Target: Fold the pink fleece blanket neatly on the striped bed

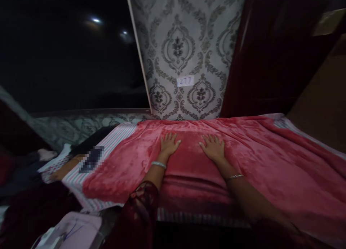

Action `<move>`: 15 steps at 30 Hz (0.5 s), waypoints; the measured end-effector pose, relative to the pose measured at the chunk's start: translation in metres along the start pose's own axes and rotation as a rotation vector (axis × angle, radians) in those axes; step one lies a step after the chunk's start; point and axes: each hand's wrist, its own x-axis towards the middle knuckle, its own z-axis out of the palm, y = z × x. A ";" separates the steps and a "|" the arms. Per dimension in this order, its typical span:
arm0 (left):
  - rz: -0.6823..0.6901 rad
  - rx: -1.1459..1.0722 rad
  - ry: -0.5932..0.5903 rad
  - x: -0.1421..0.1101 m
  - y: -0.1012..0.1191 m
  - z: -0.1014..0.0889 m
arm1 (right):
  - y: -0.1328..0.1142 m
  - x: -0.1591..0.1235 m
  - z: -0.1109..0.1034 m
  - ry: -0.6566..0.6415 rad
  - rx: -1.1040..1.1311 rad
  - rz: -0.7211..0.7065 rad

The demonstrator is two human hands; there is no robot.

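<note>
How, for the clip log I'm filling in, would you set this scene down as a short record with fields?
Left hand: open, palm down on the red blanket
Right hand: open, palm down on the same blanket
Wrists: left bracelet, right bracelet
Blanket: creased in places
Underneath: striped cloth, showing at the edges
Wall: patterned wallpaper with a paper label reading 277
Unclear: dark item on the striped cloth, pixelated

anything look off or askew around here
The blanket is creased in places, and the handwritten 277 slip sits slightly tilted, odd against the regular wallpaper pattern. I see no spill.
</note>
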 end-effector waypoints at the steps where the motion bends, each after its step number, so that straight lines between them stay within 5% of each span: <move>1: 0.003 -0.028 -0.002 -0.003 0.001 0.000 | 0.001 -0.001 0.001 0.004 -0.004 -0.009; 15: 0.008 -0.123 0.020 -0.014 -0.004 0.012 | 0.024 0.008 0.035 0.145 0.099 -0.110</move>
